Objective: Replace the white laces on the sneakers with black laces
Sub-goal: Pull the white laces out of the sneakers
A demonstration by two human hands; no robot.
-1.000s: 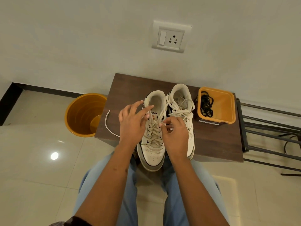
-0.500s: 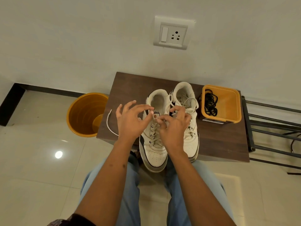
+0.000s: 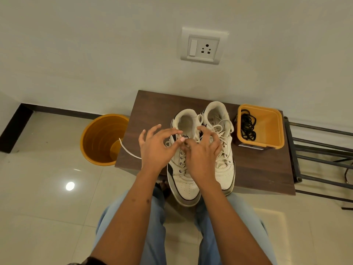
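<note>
Two white sneakers stand side by side on a dark wooden table (image 3: 257, 169), toes towards me. Both hands work at the top eyelets of the left sneaker (image 3: 184, 184). My left hand (image 3: 155, 150) pinches its white lace (image 3: 127, 150) between thumb and forefinger beside the tongue, the other fingers spread. My right hand (image 3: 200, 157) has its fingers curled and pinches the same lace just right of the tongue. One loose end of that lace trails off the table's left edge. The right sneaker (image 3: 225, 169) is still laced in white. Black laces (image 3: 247, 127) lie coiled in an orange tub (image 3: 271, 129).
An orange bin (image 3: 99, 142) stands on the tiled floor left of the table. A black metal rack (image 3: 321, 150) sits to the right. The wall with a switch socket (image 3: 203, 46) is directly behind the table. My knees are under the front edge.
Both hands have moved up the left sneaker from the middle of the lacing to the top eyelets by the tongue. The sneakers and tub have not moved.
</note>
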